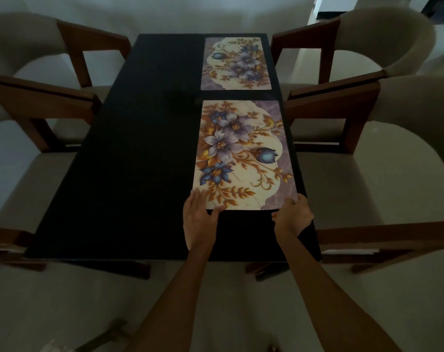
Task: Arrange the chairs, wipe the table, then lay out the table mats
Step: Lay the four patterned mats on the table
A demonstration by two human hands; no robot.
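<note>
A dark rectangular table stretches away from me. Two floral table mats lie along its right half: the far mat and the near mat. My left hand rests on the near mat's near left corner, thumb on top of the edge and fingers spread. At the near right corner, my right hand pinches the mat's edge. Both forearms reach in from the bottom of the view.
Four wooden chairs with beige upholstery flank the table: far left, near left, far right, near right. A pale tiled floor lies below the table's near end. The room is dim.
</note>
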